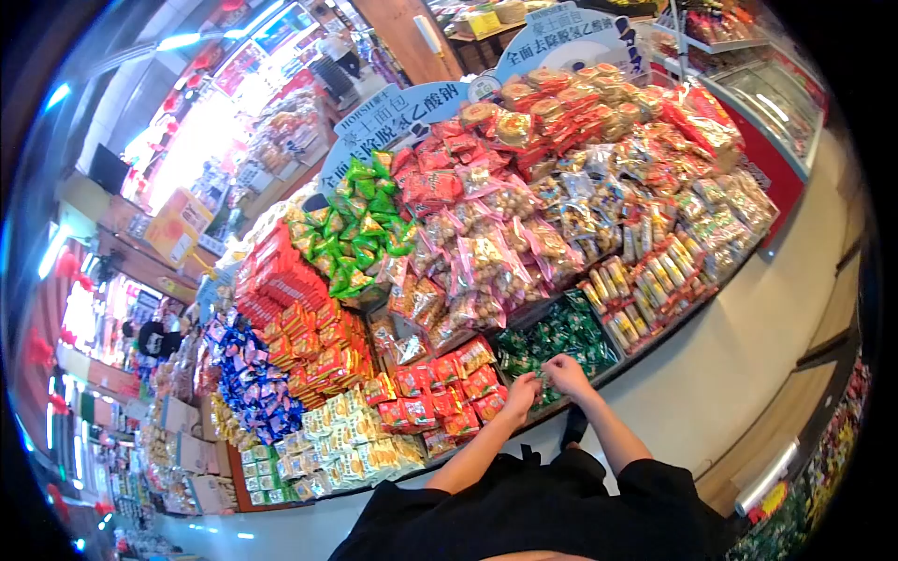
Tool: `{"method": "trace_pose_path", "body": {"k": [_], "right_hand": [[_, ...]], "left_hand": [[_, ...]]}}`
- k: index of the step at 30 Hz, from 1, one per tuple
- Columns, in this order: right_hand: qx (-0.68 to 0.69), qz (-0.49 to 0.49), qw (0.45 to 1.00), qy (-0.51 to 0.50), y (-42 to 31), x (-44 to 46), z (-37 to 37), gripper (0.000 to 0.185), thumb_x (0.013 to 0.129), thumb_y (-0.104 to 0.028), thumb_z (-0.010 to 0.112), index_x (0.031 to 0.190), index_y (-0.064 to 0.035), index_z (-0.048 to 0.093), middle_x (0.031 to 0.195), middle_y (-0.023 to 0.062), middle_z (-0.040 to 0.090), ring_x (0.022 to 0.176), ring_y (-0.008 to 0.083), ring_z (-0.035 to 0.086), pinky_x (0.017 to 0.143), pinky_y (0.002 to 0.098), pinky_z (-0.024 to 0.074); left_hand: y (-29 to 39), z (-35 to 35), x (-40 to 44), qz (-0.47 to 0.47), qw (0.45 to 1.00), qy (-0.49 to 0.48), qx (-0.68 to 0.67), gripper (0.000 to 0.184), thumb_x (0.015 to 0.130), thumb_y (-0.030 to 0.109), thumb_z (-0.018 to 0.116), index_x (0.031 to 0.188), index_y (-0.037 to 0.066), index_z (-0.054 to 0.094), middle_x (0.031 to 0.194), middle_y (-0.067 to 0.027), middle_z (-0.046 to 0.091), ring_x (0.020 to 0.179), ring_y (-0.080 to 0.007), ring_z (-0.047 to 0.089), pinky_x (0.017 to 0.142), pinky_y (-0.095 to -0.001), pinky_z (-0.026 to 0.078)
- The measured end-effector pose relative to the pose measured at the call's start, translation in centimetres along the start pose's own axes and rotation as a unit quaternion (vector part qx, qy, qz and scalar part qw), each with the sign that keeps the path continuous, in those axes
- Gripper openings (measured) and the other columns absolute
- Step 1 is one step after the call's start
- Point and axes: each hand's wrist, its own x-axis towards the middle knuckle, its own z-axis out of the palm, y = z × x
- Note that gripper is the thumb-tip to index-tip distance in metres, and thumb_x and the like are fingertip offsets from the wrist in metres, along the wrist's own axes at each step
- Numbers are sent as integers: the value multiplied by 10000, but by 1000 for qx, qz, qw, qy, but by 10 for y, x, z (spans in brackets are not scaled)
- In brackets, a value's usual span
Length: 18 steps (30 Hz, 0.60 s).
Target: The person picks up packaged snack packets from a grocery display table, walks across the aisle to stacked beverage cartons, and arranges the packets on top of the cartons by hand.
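My left hand (pixel 524 394) and my right hand (pixel 565 375) meet over the front edge of the display, fingertips closed and close together. Whatever is between them is too small to make out. Right behind my hands lies a bin of small dark green wrapped candies (pixel 561 334). Red snack packets (pixel 456 385) are stacked to the left of my left hand. To the right of the green candies stand packs of yellow-and-white rolls (pixel 615 280).
Clear bags with pink edges (pixel 486 262), bright green packets (pixel 360 210) and blue packets (pixel 248 374) fill the display. Blue signs (pixel 393 122) rise behind it. A glass-topped freezer (pixel 762 103) stands at the far right, and another shelf (pixel 776 472) at lower right.
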Motion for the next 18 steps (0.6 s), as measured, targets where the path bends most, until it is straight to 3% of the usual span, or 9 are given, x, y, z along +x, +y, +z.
{"method": "trace_pose_path", "body": {"k": [2,3,5,9,10,11,14,17,18], "right_hand": [[67,41,996,-36,3,-2,32,216,839,-210,620,854,4,589,666,56,588,543,134,557,458,290,448],[40,21,998,-39,-19,76,-57,204,846,-206,610,883,-9,574,686,57,583,545,136,555,457,283,446],[94,45,990,-92,-8,93,-38,189,861,-199,591,940,-34,545,725,58,574,549,139,550,455,270,443],[83,100,986,-102,-28,117,-4,317,862,-176,577,1129,-17,515,801,74,580,577,149,554,442,273,420],[35,92,986,-131,-22,129,1,396,864,-175,568,1213,-16,471,869,85,593,625,161,578,460,285,441],[48,107,986,-122,-14,137,6,391,872,-170,553,1222,-26,455,900,92,604,621,174,591,466,297,452],[63,114,976,-174,11,162,19,539,851,-181,570,1323,3,385,910,131,607,580,195,569,456,345,439],[29,124,978,-164,3,158,29,528,868,-217,586,1311,5,404,966,154,622,736,207,609,581,351,489],[46,109,981,-153,5,163,40,484,878,-238,593,1282,-14,449,997,150,627,801,207,614,650,338,500]], "left_hand": [[18,-29,-28,-87,989,64,-103,579,866,106,544,1389,44,306,920,-66,552,768,-139,533,621,-308,464],[45,46,64,-53,987,57,-139,533,865,106,540,1356,46,342,943,-68,553,787,-148,537,638,-310,469],[33,27,72,-57,983,121,-127,446,864,106,532,1290,48,414,990,-71,555,825,-166,545,672,-314,478],[76,21,68,-91,967,171,-166,161,831,111,532,980,112,472,747,-2,518,667,-116,491,577,-307,437],[73,19,77,-104,964,183,-164,181,827,127,537,1000,141,485,749,1,520,665,-122,491,592,-327,434],[69,15,84,-114,966,172,-159,187,857,134,501,1038,85,499,929,-45,529,800,-181,517,710,-375,455],[72,8,99,-141,960,153,-188,165,859,123,462,1004,68,519,898,-85,571,818,-226,559,728,-408,470],[48,-5,128,-142,938,158,-275,175,854,99,439,996,59,534,877,-108,587,822,-252,588,722,-446,490],[54,-10,126,-137,947,123,-263,269,842,67,433,1105,89,490,925,-114,582,837,-269,603,706,-462,512]]}}
